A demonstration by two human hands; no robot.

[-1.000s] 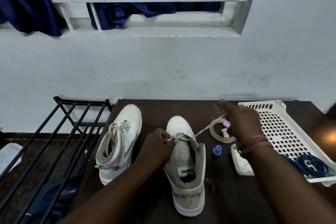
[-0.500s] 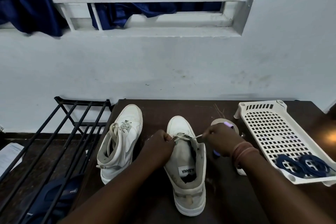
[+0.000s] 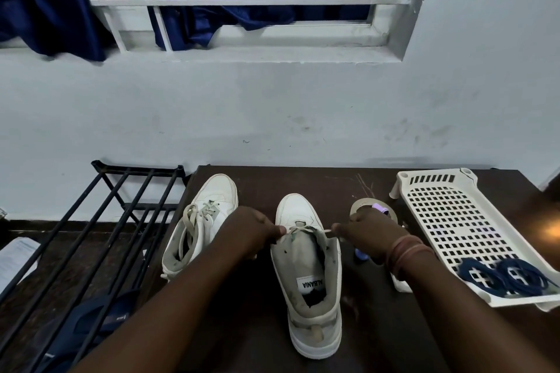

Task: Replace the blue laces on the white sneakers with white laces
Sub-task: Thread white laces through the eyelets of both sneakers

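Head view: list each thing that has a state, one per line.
Left sneaker: laced white, lying on its side.
Right sneaker: upright, lacing begun.
White lace: pinched by left hand and right hand.
Blue laces: removed, coiled in tray.

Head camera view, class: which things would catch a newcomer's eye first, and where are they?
At the centre of the dark table, both hands pinch a white lace across the nearer sneaker: left hand, right hand. The other sneaker, already laced white, stands left. Blue laces lie coiled in the white tray at right.
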